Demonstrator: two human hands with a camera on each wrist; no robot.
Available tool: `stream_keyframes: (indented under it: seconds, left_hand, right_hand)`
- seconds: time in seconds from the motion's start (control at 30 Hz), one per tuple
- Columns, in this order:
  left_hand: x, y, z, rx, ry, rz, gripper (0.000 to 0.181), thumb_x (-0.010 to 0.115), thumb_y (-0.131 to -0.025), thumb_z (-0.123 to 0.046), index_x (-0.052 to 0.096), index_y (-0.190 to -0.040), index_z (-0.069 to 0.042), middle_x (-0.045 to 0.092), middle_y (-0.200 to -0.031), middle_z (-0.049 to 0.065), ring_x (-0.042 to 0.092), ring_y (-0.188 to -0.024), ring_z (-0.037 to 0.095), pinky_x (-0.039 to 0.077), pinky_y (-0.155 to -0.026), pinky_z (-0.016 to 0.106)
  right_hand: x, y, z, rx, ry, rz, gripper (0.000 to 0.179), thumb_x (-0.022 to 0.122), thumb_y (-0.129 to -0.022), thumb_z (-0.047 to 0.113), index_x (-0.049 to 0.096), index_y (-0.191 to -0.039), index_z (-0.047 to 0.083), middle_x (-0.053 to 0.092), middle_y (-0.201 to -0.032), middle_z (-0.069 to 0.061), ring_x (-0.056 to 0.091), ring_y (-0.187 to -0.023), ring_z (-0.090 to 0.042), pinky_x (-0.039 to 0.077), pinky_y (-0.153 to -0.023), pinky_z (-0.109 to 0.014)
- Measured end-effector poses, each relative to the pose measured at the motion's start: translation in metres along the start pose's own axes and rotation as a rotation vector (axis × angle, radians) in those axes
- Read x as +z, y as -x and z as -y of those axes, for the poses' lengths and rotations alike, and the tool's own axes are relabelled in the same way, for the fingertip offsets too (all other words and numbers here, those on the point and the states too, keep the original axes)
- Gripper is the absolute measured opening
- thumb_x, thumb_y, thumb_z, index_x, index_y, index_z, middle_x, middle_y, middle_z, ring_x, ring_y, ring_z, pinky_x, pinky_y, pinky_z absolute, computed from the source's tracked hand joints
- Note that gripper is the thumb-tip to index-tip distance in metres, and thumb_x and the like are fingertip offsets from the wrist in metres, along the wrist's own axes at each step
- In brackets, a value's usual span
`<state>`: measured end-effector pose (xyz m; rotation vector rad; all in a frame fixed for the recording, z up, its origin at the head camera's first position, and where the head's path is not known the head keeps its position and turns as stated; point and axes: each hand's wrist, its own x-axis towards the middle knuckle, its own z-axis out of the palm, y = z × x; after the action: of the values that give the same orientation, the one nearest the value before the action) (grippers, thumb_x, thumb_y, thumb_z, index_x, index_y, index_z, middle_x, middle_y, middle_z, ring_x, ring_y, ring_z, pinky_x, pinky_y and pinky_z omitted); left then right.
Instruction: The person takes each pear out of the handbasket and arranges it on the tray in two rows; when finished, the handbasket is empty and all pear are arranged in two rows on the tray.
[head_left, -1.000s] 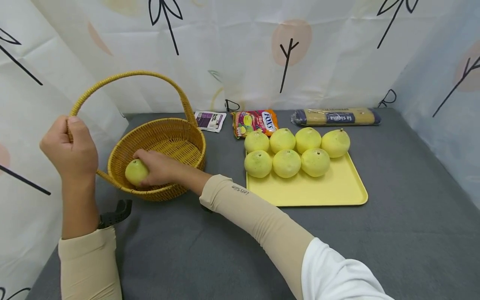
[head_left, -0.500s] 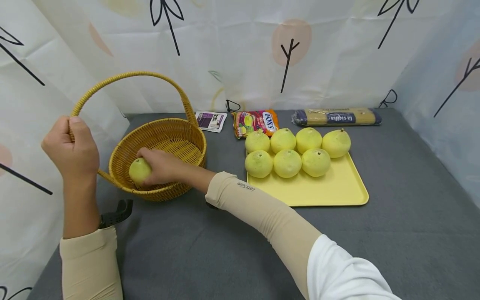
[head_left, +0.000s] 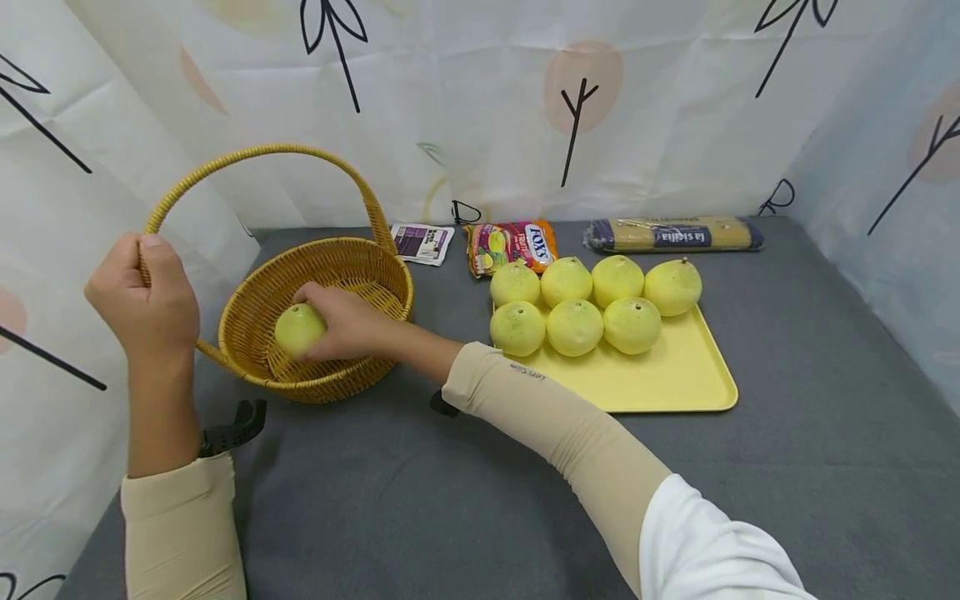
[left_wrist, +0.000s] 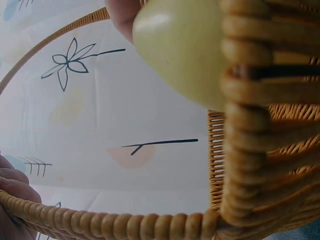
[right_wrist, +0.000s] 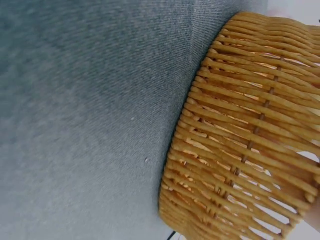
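At the left, my left hand (head_left: 146,292) grips the side of the arched handle of a yellow-brown wicker basket (head_left: 352,387); its fingers also show on the handle at the lower left of the left wrist view. My right hand (head_left: 345,321) reaches over the basket's near rim and holds a round yellow-green fruit (head_left: 299,330) inside the opening. In the left wrist view the same smooth fruit (left_wrist: 180,50) appears above the basket rim, with fingers beside it. The right wrist view shows mainly the woven outer wall of the basket (right_wrist: 240,130). The right fingertips are partly hidden behind the fruit.
Right of the basket lies a yellow tray (head_left: 660,383) with several similar fruits (head_left: 574,327) in two rows. Along the back are a small purple-and-white packet (head_left: 422,243), a Fox's candy bag (head_left: 512,243) and a pasta packet (head_left: 672,234). Patterned cloth walls enclose the grey table (head_left: 450,517).
My right hand and the fruit it holds have moved right and slightly up within the basket. The left hand keeps its grip on the handle, almost still.
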<state>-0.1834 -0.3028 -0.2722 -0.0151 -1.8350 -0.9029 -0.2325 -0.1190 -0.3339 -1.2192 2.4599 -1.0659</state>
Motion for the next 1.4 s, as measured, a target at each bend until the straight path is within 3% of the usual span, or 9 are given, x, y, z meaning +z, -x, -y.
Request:
stream_keyframes:
  seconds: [0.53, 1.0, 1.4]
  left_hand:
    - [0.000, 0.001, 0.000, 0.002, -0.006, 0.009, 0.039, 0.043, -0.094, -0.019, 0.035, -0.063, 0.002, 0.027, -0.056, -0.006, 0.018, -0.051, 0.006, 0.013, -0.048, 0.020]
    - [0.000, 0.001, 0.000, -0.027, -0.016, 0.002, 0.039, 0.043, -0.094, -0.018, 0.034, -0.062, 0.002, 0.026, -0.055, -0.006, 0.018, -0.051, 0.007, 0.012, -0.048, 0.020]
    - [-0.001, 0.001, 0.001, -0.013, -0.009, 0.005, 0.038, 0.042, -0.094, -0.018, 0.035, -0.062, 0.000, 0.027, -0.056, -0.006, 0.018, -0.051, 0.006, 0.013, -0.048, 0.020]
  right_hand:
    - [-0.015, 0.039, 0.001, -0.099, -0.022, -0.080, 0.071, 0.083, -0.081, 0.022, 0.048, -0.141, 0.007, 0.055, -0.127, -0.005, 0.047, -0.113, -0.012, 0.042, -0.085, -0.022]
    - [-0.039, 0.075, 0.002, -0.098, -0.133, -0.167, 0.073, 0.084, -0.079, 0.022, 0.050, -0.142, 0.011, 0.051, -0.130, -0.006, 0.046, -0.115, -0.014, 0.047, -0.085, -0.029]
    - [-0.045, 0.103, 0.000, -0.104, -0.248, -0.204, 0.071, 0.084, -0.078, 0.017, 0.052, -0.140, 0.012, 0.050, -0.127, -0.005, 0.047, -0.111, -0.016, 0.055, -0.078, -0.029]
